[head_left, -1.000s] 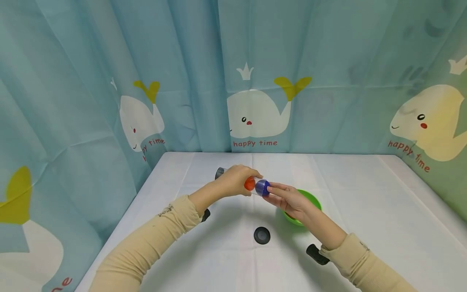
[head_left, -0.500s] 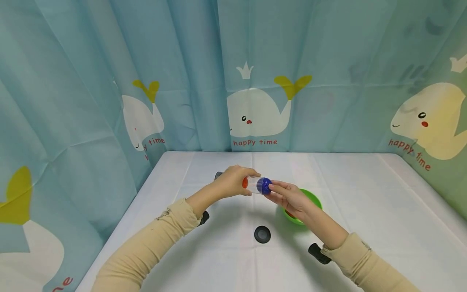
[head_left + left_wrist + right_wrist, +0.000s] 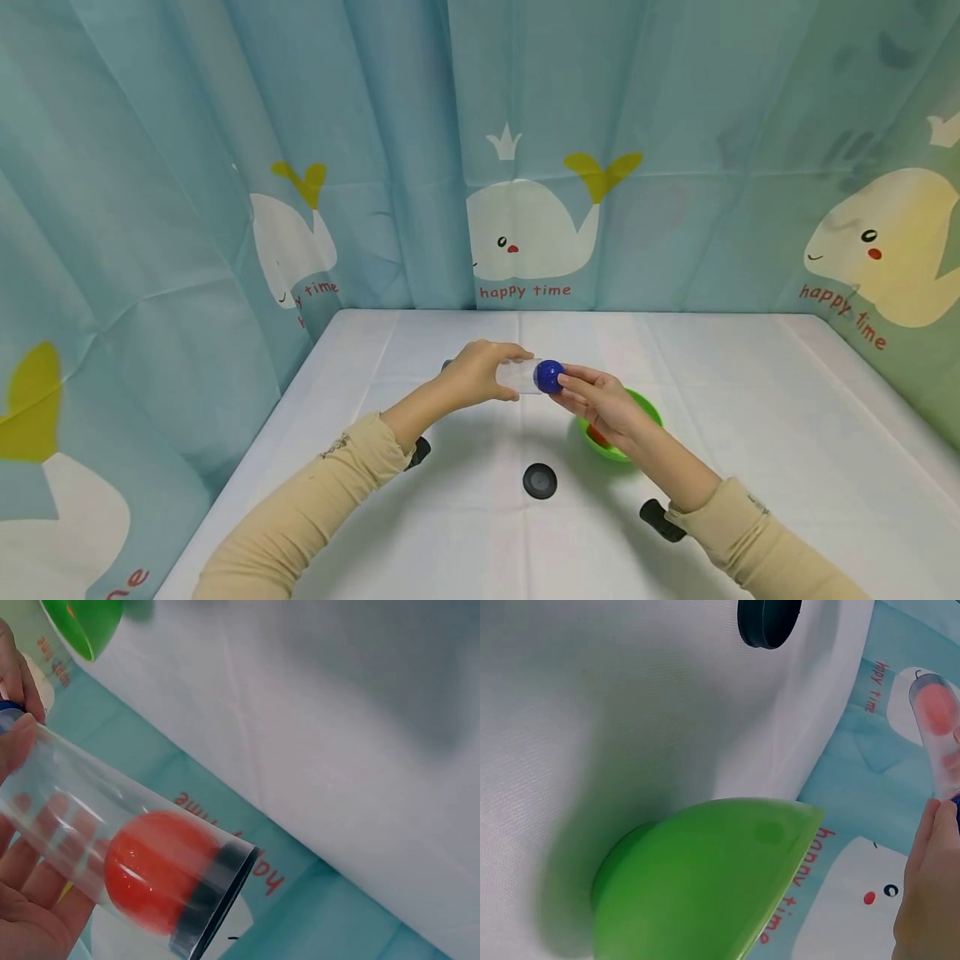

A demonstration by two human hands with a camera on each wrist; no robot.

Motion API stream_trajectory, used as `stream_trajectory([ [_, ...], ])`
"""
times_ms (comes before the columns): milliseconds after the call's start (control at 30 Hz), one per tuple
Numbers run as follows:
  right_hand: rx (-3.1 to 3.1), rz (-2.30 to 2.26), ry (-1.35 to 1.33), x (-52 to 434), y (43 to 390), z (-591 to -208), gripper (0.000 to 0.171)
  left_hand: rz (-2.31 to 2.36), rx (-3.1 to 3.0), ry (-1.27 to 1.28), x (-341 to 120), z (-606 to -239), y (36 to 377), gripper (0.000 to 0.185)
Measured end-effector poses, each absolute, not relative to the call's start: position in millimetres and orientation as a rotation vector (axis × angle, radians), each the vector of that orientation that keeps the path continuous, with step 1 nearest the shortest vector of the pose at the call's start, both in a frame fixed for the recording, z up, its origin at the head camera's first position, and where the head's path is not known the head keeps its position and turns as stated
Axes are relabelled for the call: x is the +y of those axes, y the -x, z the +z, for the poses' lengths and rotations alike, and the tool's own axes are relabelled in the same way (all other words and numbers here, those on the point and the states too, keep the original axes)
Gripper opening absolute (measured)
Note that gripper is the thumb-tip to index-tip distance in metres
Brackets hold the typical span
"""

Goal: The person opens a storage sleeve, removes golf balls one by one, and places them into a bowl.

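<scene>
on the white-covered bench (image 3: 450,517), my head camera picks up a flat black disc (image 3: 540,481) nearest, then a round green bowl (image 3: 655,412). above, the left hand (image 3: 474,373) grips a clear plastic tube (image 3: 519,379), an orange ball (image 3: 156,868) at its black-capped end; the right hand (image 3: 603,407) pinches a glossy blue ball (image 3: 550,375) at the other.

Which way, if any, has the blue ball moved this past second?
Yes: the blue ball went slightly right in the head view, judged against the black cap on the table, and farther out of the clear tube.
</scene>
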State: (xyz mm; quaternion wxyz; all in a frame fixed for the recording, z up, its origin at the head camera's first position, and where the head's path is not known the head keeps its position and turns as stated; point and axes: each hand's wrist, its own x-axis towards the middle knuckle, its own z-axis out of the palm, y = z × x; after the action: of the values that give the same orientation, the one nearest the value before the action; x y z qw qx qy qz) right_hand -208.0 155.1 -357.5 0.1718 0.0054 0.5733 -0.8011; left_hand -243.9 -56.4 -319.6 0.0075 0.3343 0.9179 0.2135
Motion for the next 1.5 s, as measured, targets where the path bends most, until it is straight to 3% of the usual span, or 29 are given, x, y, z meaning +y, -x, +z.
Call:
stream_trajectory([
  [167, 1.618, -2.283, -0.042, 159, 207, -357, 0.033, 0.693, 2.888, -0.995, -58, -319, 241, 0.056],
  [533, 1.624, -2.262, -0.016, 165, 206, -355, 0.052, 0.767, 2.896, -0.985, -61, -322, 239, 0.057],
  [1033, 1.697, -2.213, 0.020, 180, 204, -354, 0.060, 0.852, 2.892, -0.964, -73, -334, 233, 0.057],
  [1500, 1.887, -2.124, 0.037, 204, 200, -361, 0.050, 0.901, 2.911, -0.913, -77, -340, 229, 0.058],
])
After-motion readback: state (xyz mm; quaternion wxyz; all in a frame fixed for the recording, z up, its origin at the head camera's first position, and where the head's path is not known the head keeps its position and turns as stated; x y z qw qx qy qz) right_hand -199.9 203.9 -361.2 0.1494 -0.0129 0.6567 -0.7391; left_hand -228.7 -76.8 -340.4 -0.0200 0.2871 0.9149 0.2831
